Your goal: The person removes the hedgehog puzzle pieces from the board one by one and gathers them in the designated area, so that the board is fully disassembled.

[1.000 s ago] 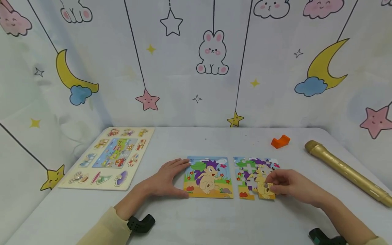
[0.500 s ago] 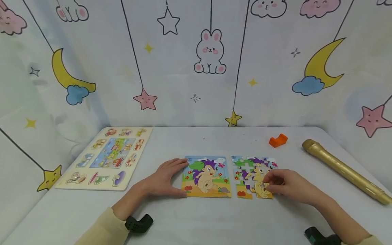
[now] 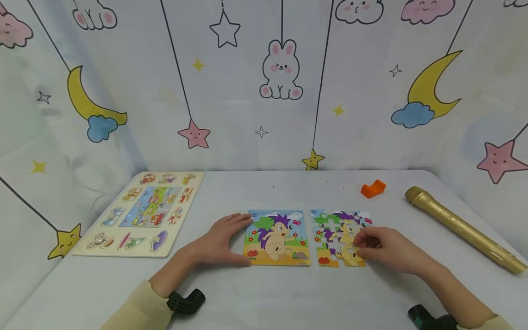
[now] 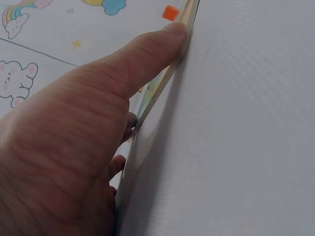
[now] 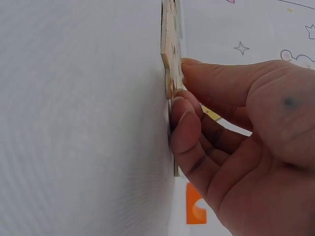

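Note:
In the head view my left hand [image 3: 220, 240] rests at the left side of a hedgehog picture board [image 3: 277, 238], fingers at its upper left and thumb at its lower left corner. The left wrist view shows that thumb [image 4: 157, 49] lying along the board's edge. Right of the board lies a partly assembled jigsaw puzzle [image 3: 330, 224] of the same hedgehog, with gaps between some pieces. At its lower right, my right hand [image 3: 389, 250] pinches a puzzle piece [image 5: 170, 81] between thumb and curled fingers. The fingers hide the puzzle's right edge.
A peg puzzle board [image 3: 177, 238] lies at the left. An orange notched block [image 3: 373, 189] sits at the back right, and a gold microphone-like stick [image 3: 462, 229] lies along the right side. A patterned cloth [image 3: 239, 82] hangs behind the table.
The piece in my right fingers has come down from a tilt to lie level with the puzzle's lower part. My left hand keeps its place on the board. The head view has shifted slightly.

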A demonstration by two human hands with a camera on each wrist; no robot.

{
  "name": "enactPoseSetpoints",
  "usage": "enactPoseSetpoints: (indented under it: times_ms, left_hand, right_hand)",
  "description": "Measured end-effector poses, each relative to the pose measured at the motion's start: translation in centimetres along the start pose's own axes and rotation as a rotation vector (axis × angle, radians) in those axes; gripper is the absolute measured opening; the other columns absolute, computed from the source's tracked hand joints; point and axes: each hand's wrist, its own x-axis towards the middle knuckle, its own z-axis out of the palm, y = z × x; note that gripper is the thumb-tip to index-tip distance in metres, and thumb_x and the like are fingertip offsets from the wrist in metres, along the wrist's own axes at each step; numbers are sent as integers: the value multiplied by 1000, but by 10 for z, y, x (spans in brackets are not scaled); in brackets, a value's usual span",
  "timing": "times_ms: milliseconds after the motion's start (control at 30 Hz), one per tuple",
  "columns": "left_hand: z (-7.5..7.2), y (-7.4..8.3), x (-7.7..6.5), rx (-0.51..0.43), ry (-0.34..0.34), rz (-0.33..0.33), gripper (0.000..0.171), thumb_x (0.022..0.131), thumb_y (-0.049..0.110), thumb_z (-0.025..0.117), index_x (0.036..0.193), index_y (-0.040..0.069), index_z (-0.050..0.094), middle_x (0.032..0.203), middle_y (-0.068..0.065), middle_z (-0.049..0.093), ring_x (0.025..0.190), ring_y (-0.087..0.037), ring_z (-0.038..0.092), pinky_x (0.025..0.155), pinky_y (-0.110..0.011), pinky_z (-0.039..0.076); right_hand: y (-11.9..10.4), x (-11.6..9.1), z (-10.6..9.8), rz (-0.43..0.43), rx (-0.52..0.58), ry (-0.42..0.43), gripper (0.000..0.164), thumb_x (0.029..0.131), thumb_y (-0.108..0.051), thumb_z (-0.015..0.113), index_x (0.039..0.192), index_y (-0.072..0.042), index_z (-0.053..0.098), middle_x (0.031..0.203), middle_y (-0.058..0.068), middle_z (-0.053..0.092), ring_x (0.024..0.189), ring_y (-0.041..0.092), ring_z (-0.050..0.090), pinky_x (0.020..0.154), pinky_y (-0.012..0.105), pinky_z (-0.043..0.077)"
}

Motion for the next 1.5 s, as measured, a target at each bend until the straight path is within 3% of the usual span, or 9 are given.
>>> enactPoseSetpoints:
  times_ms: [667, 933, 1167, 1500]
  left_hand:
    - [0, -1, 0, 1, 3, 3, 98, 79, 54, 79, 156, 9, 39, 163, -5, 30, 151, -34, 17, 119, -60, 13]
    - [1, -1, 0, -1, 6, 11, 98, 79, 54, 80, 156, 8, 39, 163, -5, 31, 151, -34, 18, 118, -60, 14]
    - [1, -1, 1, 1, 6, 15, 98, 79, 54, 80, 155, 7, 39, 163, -7, 31, 151, -34, 18, 118, -60, 14]
    - [0, 0, 1, -4, 0, 6, 99, 79, 55, 80, 156, 8, 39, 163, -6, 31, 151, -34, 17, 119, -60, 13]
  right_hand:
    - [-4, 0, -3, 47, 16, -30, 15, 94, -20, 72, 103, -9, 67, 90, -1, 62, 81, 14, 57, 67, 25, 51]
    - [-4, -3, -6, 68, 5, -7, 17, 94, -21, 72, 105, -8, 68, 89, -2, 63, 80, 14, 57, 65, 25, 52]
    - [-5, -1, -10, 36, -5, 26, 16, 95, -20, 72, 106, -9, 69, 90, -3, 64, 80, 12, 57, 65, 25, 51]
    - [-38, 27, -7, -32, 67, 20, 22, 97, -22, 70, 112, -5, 68, 94, 0, 64, 86, 22, 59, 71, 26, 53]
